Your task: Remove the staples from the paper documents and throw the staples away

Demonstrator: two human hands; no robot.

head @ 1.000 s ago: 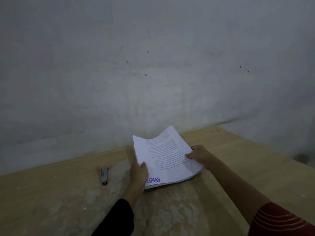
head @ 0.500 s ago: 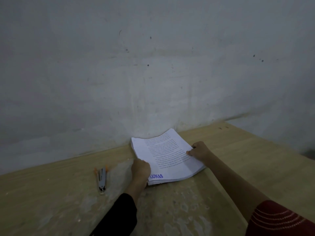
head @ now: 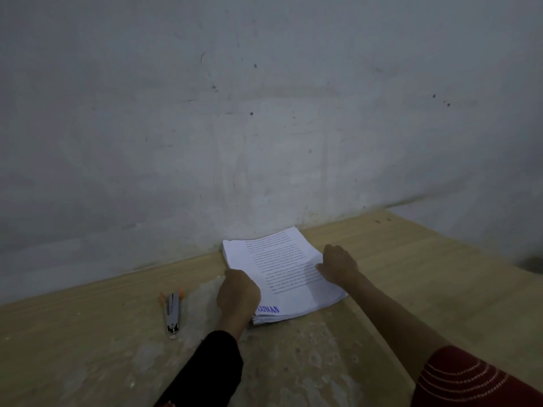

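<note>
Item 1. Stack of paper documents [head: 282,259]: a thick white pile, lying flat on the worktop [head: 411,274], far from the viewer and close to the wall [head: 264,113]. Its far-left corner is nearly at the wall's foot. The top sheet carries printed lines of dark text. A lower sheet shows at the near edge with blue lettering [head: 268,309], partly covered. No staple can be made out at this size.

Item 2. Left hand [head: 238,295]: at the near-left corner of the stack, back of the hand upward, fingers curled down around the corner and gripping it. The fingertips are hidden. A black sleeve [head: 211,368] runs from the wrist to the near edge of view.

Item 3. Right hand [head: 338,264]: on the right edge of the stack, palm down and relaxed. The thumb lies flat on the top sheet, and the fingers rest over the edge. The forearm is bare up to a red sleeve [head: 470,383] with pale stitched lines. The stack lies between the two hands, touched by both.

Item 4. Staple remover [head: 172,311]: silver body, orange grips at its far end. It lies on the worktop to the left of the left hand, apart from it and from the stack.

Item 5. Worktop: pale wood grain, with a worn, blotchy patch in the near middle.

Item 6. Wall: grey-white, scuffed, with small dark marks.
</note>
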